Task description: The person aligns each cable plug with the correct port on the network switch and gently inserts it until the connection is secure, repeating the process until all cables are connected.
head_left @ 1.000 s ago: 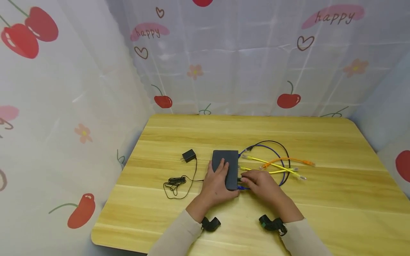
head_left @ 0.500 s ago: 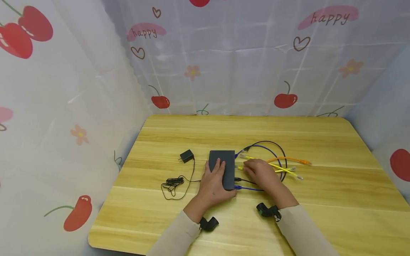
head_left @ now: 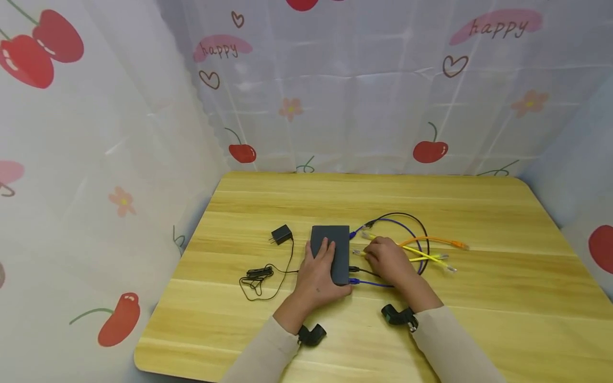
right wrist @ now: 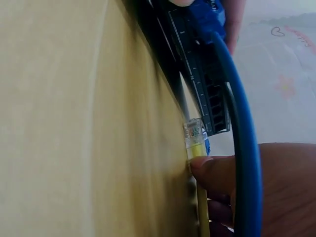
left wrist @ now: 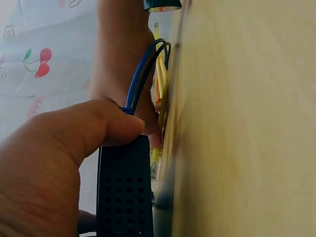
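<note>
Black adapter (head_left: 281, 234) lies at left on the wooden table (head_left: 479, 207), its cord (head_left: 259, 273) bundled nearer and running right to the box; where the cord ends is hidden behind the left hand.

Left hand (head_left: 317, 281): clamped on the black box (head_left: 341, 255), two fingers slightly apart across its top, thumb on the near end. Whether the box lies quite flat cannot be told.

Right hand (head_left: 390, 263): thumb and fingers together, pinching the yellow cable (head_left: 356, 252) behind its clear plug. That plug is right of the box, just beside its right face, not in a socket.

Judgement on the step, apparently lining the plug up with a socket: hold the box firm against the push, grip close behind the plug, match the latch side to the slot, push straight and level. Neighbouring cables could crowd the fingers.

Containers: only the port row (right wrist: 217, 106) counts. From near to far it holds a near blue plug (head_left: 354, 281), a black plug (head_left: 353, 269) and, at the far end, another blue plug (head_left: 353, 234); sockets between look vacant.

Further right: cable loops, a second yellow cable (head_left: 452, 269) crossing the held one, and an orange cable (head_left: 458, 244), loose at its right end.
</note>
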`<control>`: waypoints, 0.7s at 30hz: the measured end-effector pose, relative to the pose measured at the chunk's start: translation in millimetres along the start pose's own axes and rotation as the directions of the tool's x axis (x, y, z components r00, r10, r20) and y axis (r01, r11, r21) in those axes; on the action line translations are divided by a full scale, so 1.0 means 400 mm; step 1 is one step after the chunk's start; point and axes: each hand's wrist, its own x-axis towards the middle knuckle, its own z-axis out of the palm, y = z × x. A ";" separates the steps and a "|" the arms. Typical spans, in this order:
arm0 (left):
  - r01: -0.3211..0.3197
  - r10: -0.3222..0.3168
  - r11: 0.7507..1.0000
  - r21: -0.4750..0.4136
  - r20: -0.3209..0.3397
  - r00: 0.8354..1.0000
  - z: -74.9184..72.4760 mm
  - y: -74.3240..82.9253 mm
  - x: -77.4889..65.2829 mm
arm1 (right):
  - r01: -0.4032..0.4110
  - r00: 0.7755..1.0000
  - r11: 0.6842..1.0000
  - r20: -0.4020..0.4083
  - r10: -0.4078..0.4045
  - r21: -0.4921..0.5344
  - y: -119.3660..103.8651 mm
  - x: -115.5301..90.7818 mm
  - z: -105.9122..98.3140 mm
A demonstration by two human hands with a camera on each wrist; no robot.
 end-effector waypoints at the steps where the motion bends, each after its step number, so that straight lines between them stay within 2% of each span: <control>1: 0.000 0.000 1.000 0.004 0.000 1.000 0.001 -0.001 0.000 | -0.006 1.000 1.000 0.005 0.006 0.007 0.002 -0.003 0.001; 9: 0.002 -0.002 1.000 -0.008 -0.001 1.000 0.001 -0.001 0.001 | -0.017 1.000 0.998 0.011 0.016 0.060 0.019 -0.020 0.008; 16: 0.005 -0.005 1.000 -0.015 0.000 1.000 0.001 -0.003 0.003 | -0.075 0.997 0.985 0.042 0.069 0.155 0.023 -0.025 0.010; 21: 0.007 -0.007 1.000 -0.018 0.008 1.000 0.002 -0.005 0.003 | -0.036 0.998 0.988 0.053 0.028 0.153 0.027 -0.030 0.013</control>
